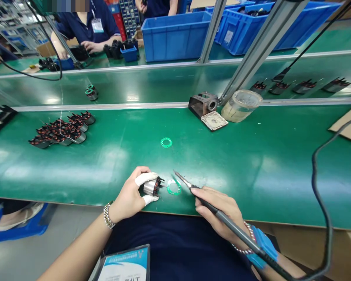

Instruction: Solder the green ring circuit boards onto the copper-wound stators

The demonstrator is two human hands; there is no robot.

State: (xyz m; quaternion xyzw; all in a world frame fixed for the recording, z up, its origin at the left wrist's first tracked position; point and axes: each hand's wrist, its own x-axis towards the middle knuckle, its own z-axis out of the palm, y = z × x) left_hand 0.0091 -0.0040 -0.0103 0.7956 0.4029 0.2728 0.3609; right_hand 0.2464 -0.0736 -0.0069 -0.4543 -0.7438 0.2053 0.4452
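Observation:
My left hand (134, 193), with white covers on thumb and finger, grips a motor stator (150, 187) on its side near the bench's front edge. Its black prongs and copper windings face right. Just beyond them is a green ring-shaped circuit board (178, 190); whether a wire joins the two I cannot tell. In my right hand (219, 208) is a soldering iron (204, 203), its tip pointing up and left above the ring board. A second green ring board (166, 142) lies flat farther back.
Several stators (61, 130) stand grouped at the left. Behind are a soldering iron stand (203, 104), a sponge pad (214, 120) and a cloudy plastic tub (241, 105). The iron's black cable (314, 175) loops along the right. Metal posts (260, 43) rise behind; co-workers sit across.

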